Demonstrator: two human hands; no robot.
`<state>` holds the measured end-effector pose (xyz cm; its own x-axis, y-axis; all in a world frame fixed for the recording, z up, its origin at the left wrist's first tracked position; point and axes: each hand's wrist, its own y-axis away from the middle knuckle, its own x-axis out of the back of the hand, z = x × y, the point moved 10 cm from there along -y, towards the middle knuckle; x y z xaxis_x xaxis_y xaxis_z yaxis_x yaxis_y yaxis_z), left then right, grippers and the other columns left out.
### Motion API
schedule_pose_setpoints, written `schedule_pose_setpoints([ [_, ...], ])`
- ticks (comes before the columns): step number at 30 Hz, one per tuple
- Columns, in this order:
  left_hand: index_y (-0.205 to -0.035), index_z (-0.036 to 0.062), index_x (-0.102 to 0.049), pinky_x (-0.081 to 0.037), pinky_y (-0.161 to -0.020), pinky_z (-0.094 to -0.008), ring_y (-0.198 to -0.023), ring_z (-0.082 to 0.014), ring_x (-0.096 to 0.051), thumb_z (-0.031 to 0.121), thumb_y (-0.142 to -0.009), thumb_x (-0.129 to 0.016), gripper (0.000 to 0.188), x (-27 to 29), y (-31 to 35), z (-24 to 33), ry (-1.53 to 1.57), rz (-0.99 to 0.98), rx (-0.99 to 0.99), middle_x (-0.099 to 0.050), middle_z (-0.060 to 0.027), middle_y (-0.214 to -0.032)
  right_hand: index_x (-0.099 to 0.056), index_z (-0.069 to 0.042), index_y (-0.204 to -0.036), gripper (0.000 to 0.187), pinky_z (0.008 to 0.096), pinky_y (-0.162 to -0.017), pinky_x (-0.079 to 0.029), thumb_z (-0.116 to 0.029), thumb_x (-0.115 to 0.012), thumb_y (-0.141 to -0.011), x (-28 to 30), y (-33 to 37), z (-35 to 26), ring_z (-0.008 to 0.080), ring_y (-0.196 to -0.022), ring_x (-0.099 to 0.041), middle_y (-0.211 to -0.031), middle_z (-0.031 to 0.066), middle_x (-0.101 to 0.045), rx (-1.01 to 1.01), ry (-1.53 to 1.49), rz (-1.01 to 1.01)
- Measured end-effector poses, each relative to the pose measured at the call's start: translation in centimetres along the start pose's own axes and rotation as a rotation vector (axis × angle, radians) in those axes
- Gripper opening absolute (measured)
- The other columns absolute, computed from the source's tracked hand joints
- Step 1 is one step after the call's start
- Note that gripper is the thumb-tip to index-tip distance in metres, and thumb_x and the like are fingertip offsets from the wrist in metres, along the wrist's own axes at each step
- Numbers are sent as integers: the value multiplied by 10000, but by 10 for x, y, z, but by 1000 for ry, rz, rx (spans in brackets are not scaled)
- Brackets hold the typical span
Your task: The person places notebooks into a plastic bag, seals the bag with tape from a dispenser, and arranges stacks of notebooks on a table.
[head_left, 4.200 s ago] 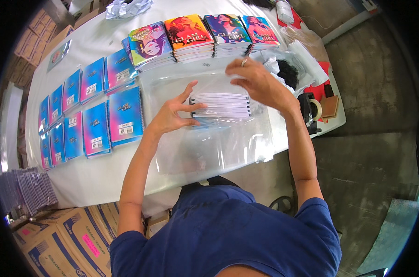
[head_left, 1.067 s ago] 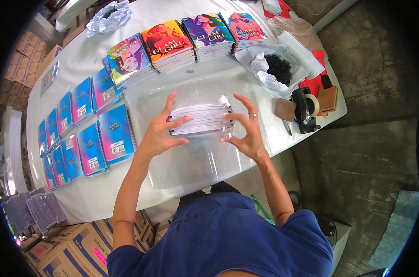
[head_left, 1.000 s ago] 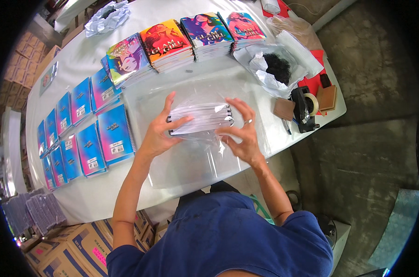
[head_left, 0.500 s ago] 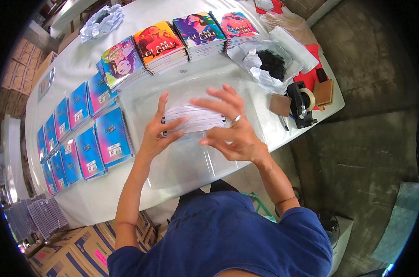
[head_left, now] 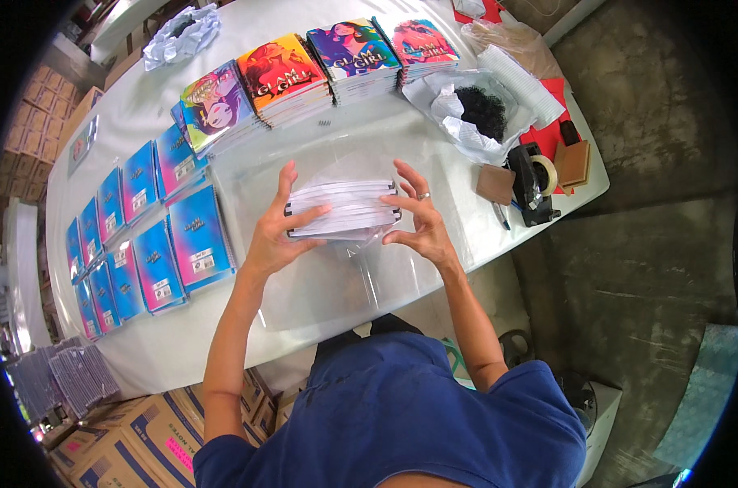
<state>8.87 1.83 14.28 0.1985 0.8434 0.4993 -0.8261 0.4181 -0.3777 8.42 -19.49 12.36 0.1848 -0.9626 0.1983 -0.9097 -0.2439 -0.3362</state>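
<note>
A stack of spiral notebooks (head_left: pixel 342 208) inside a thin clear plastic bag (head_left: pixel 361 241) is lifted edge-on above the white table (head_left: pixel 165 358). My left hand (head_left: pixel 275 230) clasps its left end, fingers spread over top and front. My right hand (head_left: pixel 418 220), with a ring on one finger, holds the right end. Loose plastic hangs below the stack. Under it lies a pile of clear plastic sheets (head_left: pixel 320 285).
Colourful cover notebook piles (head_left: pixel 283 77) line the far side. Blue and pink notebooks (head_left: pixel 153 236) lie in rows at left. A tape dispenser (head_left: pixel 536 183), a bag with black items (head_left: pixel 479 110) and cardboard boxes (head_left: pixel 133 443) sit around.
My right hand has slid from on top of the bagged stack back to its right end. The stack has been lifted and squared between both hands.
</note>
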Motion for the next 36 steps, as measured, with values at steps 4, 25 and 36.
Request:
schedule_pose_setpoints([
  [4, -1157, 266, -684, -383, -1052, -418, -1363, -370, -339, 125, -601, -838, 593, 0, -2, 1, 16, 9, -24, -159, -139, -1564, -720, -237, -1067, 481, 463, -1089, -301, -285, -843, -604, -17, -5, -6, 313, -1344, -319, -1487, 109, -332, 36, 81, -97],
  [25, -1055, 186, -735, -406, -1015, -342, -1294, -300, -463, 167, -694, -799, 366, 10, -15, -5, 31, -158, 114, -338, -102, -1504, -738, -113, -853, 191, 366, -853, -433, -206, -811, -703, -16, -24, -25, 216, -977, -559, -1104, 87, -609, -68, 241, 25],
  [36, -1122, 83, -692, -295, -1109, -373, -1351, -294, -381, 186, -698, -804, 451, 19, -43, -2, -33, 12, 14, -454, -115, -1426, -620, -26, -1030, 479, 326, -812, -418, -234, -846, -662, -5, -48, -21, 170, -879, -573, -931, 32, -645, -192, 229, 129],
])
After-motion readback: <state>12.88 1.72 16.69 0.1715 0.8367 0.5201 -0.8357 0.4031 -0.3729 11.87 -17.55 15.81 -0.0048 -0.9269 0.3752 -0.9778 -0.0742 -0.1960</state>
